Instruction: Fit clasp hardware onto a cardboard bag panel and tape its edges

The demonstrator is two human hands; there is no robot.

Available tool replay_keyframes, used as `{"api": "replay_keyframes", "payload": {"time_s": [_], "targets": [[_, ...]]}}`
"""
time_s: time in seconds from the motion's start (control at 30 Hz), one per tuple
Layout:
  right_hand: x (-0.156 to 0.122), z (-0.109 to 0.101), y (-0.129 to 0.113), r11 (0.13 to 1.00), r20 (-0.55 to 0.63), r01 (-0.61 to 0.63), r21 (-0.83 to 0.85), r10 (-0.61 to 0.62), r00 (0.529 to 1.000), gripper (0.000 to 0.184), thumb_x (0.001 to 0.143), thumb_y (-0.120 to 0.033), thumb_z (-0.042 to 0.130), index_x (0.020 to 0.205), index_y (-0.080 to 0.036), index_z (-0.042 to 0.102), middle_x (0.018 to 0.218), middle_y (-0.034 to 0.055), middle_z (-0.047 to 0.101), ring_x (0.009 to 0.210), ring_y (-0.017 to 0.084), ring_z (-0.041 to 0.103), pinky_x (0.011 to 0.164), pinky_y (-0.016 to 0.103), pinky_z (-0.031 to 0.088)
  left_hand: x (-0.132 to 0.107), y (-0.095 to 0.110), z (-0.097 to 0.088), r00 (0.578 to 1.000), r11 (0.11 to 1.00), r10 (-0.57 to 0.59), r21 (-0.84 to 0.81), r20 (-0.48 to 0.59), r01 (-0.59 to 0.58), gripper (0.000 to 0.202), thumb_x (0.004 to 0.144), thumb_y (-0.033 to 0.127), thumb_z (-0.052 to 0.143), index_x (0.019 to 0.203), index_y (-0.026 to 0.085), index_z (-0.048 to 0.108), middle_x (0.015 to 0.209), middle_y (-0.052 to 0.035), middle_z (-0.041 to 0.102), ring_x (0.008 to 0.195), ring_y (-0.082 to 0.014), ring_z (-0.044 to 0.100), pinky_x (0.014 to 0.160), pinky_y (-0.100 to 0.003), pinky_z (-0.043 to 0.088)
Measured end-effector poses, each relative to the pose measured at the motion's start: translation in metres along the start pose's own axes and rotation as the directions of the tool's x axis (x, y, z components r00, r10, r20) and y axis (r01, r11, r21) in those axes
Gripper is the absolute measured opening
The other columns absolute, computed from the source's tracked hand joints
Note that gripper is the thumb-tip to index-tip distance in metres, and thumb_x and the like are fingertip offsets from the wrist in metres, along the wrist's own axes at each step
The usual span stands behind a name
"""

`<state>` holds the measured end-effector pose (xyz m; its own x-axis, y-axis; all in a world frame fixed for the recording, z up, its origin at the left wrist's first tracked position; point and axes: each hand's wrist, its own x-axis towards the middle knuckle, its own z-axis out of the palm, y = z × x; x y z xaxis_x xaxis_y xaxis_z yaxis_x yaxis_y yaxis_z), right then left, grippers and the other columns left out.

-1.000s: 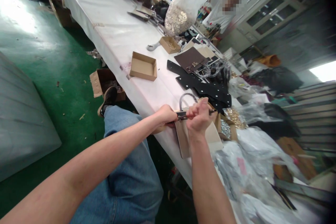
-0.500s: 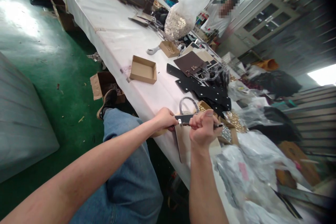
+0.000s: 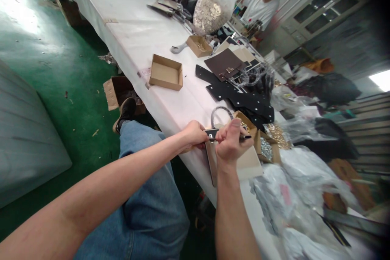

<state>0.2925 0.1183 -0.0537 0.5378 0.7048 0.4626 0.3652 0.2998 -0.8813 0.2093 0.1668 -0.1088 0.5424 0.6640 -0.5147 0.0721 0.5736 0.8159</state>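
A cream handbag (image 3: pixel 248 162) lies at the table's edge in front of me, with a looped handle (image 3: pixel 221 109) wrapped in clear film. My left hand (image 3: pixel 194 135) is closed on the near end of its black strap, beside a small silver metal fitting (image 3: pixel 211 135). Wrapped in a fist, my right hand (image 3: pixel 229 142) grips a slim, dark, screwdriver-like tool (image 3: pixel 245 137), its black end sticking out on the right. The tool's tip is at or close to the fitting; my fingers hide the contact.
Boxes of gold (image 3: pixel 243 124) and silver hardware (image 3: pixel 266 148) stand beyond my right hand. An open cardboard box (image 3: pixel 166 72), black studded strips (image 3: pixel 243 99) and a brown flap (image 3: pixel 224 64) lie farther up the table (image 3: pixel 131 44). Plastic bags (image 3: pixel 280 195) crowd the right. A person (image 3: pixel 262 8) is across the table.
The view has shifted slightly. My right fist has moved a little left, closer to my left hand, with the tool still in it. My left hand keeps its hold.
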Motion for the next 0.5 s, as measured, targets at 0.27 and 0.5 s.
{"api": "replay_keyframes", "payload": {"time_s": [0.27,0.5], "targets": [[-0.001,0.000,0.000,0.999,-0.049,-0.040,-0.003,0.040,0.998,0.066,0.107,-0.064,0.073,0.060,-0.025,0.048,0.052,-0.0060,0.043,0.043,0.010,0.042,0.042,0.027,0.038,-0.002,0.006,0.000,0.999,0.998,-0.032,0.055,-0.004,0.032,0.014,0.080,0.005,0.083,0.074,0.013,0.072,0.057,-0.0006,0.065,0.053,-0.0163,0.067,0.054,-0.025,0.057],[0.031,-0.006,-0.004,0.977,0.048,-0.121,0.175,0.114,0.992,0.074,0.101,-0.070,0.076,0.061,-0.027,0.033,0.051,-0.0112,0.027,0.040,0.007,0.027,0.035,0.024,0.024,-0.006,0.006,-0.001,1.000,0.998,0.000,0.056,-0.011,0.001,0.011,0.076,0.002,0.079,0.075,0.012,0.075,0.055,0.0015,0.061,0.050,-0.0163,0.064,0.051,-0.025,0.055]]}}
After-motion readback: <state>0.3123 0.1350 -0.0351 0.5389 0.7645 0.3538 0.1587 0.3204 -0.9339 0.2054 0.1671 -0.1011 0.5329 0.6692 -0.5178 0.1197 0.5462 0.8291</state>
